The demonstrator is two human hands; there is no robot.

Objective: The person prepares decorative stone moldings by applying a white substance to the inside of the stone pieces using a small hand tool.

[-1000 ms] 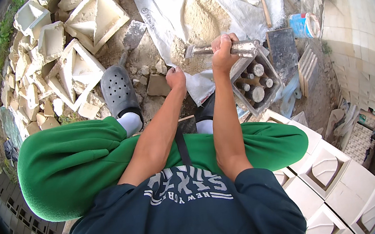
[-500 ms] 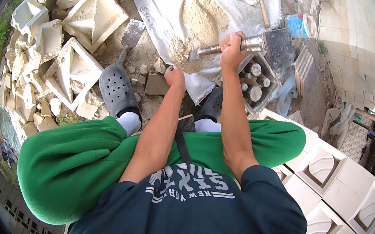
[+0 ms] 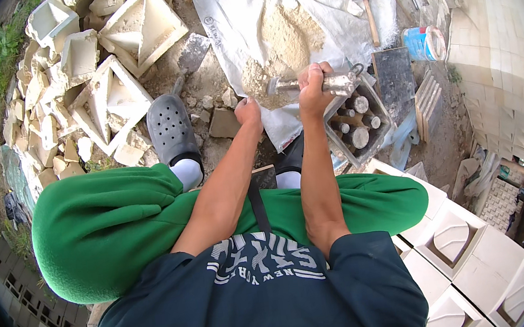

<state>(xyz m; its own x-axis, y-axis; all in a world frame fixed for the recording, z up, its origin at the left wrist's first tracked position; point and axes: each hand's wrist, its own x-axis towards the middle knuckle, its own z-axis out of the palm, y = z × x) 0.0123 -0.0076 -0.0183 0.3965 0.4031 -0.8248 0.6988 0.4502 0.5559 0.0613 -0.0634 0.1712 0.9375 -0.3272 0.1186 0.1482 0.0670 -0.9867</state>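
Gripping a crusted tool [image 3: 339, 83] beside the powder

Your right hand [image 3: 313, 94] is closed around the crusted tool, fingers wrapped about its thick middle. The tool lies crosswise in that fist: its flat end points left, by the near edge of the pale powder [image 3: 284, 35], and its other end, with a small metal loop, sticks out to the right. You cannot tell whether the flat end touches the powder.

Your left hand [image 3: 249, 114] is curled nearly into a fist, its fingertips pinching the edge of the white sheet [image 3: 219, 46] that carries the powder.

Just to the right of your right hand, and slightly nearer you, stands a grey bin [image 3: 384, 134] of round rods [image 3: 360, 136]. Beyond the bin are a dark board [image 3: 393, 75] and a blue-and-white bucket [image 3: 417, 45]. Farther forward and right of that hand, a wooden-handled hammer [image 3: 372, 22] lies on the sheet.

Left and forward of your left hand rests a trowel [image 3: 195, 52]; farther left, broken moulded pieces [image 3: 140, 31] lie heaped.
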